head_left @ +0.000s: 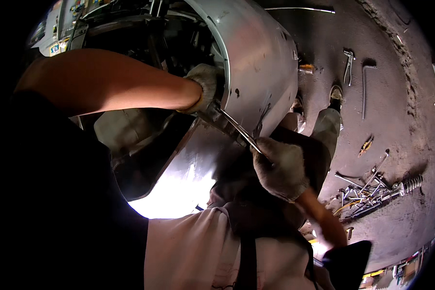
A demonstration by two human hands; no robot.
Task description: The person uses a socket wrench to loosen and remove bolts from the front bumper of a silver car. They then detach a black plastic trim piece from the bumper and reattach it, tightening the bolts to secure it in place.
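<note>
A slim, shiny metal bar (239, 128) is held aslant between two gloved hands at the silver body of a vehicle. Its lower end is enclosed by the fingers of the right hand (280, 169), which is clamped firmly on it; its upper end is brought right up to the left hand (203, 89). The left hand is set at the edge of a dark opening (140, 43), its fingers largely hidden, and whether they are closed on the bar or on anything else cannot be told.

Just to the right of the left hand, a curved silver panel (261, 63) is seen, marked with dark scuffs and chips. Below the left hand, a lower panel (188, 188) is lit to a white glare.

To the right of the right hand and farther up, two shoes (336, 93) are planted on a dark, stained floor (391, 130). Beyond them from the hand, pliers (349, 66) and a bent rod (365, 92) are laid out. Directly to the right of the right hand, well apart from it, a pile of metal tools (365, 193) is heaped, with a coil spring (412, 184) at its far side. Below the right hand, a pale shirt (188, 246) is crossed by a dark strap (248, 261).
</note>
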